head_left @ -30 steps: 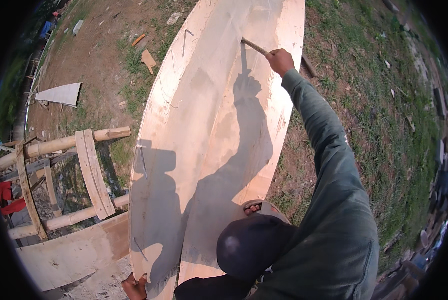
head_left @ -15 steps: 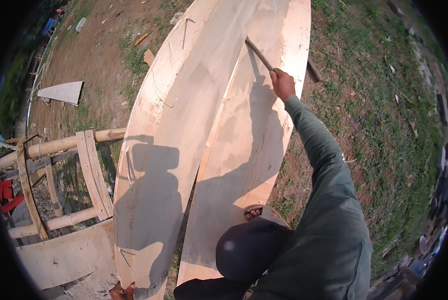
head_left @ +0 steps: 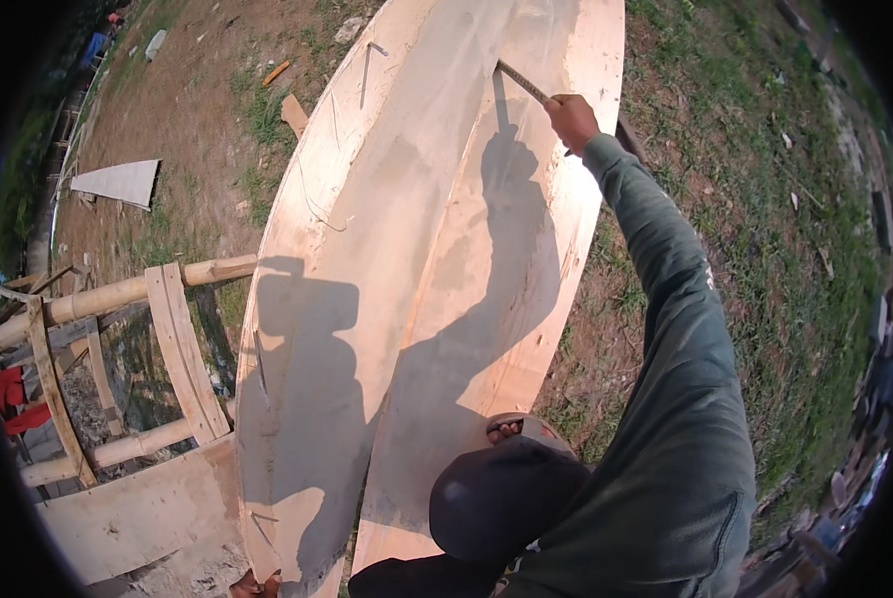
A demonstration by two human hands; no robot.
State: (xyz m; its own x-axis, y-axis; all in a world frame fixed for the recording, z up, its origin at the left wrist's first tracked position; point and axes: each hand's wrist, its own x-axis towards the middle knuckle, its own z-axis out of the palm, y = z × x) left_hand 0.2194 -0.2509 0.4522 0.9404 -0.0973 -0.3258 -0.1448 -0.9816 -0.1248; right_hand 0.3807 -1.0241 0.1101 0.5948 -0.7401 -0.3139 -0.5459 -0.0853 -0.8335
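Two long pale wooden panels, the left panel (head_left: 297, 239) and the right panel (head_left: 486, 209), lie side by side with a narrow seam between them. In my right hand (head_left: 573, 124) is a thin ribbed rod (head_left: 522, 80), gripped near its near end; its far tip points at the seam. At the bottom left, fingers of my left hand (head_left: 254, 584) show at the left panel's near edge and appear to hold it; most of that hand is cut off. Thin bent metal pieces, perhaps nails, such as the upper nail (head_left: 367, 72), stand along the left panel.
My sandalled foot (head_left: 504, 430) and dark-clad knee (head_left: 501, 498) are over the right panel. Left of the panels lies a frame of bamboo poles (head_left: 128, 297) and wooden ribs, with a flat board (head_left: 138, 508) nearer me. Grass (head_left: 736, 239) borders the right side.
My right hand and the rod have moved slightly up and right. The left panel's near part has shifted right, and the dark gap at the seam is narrower.
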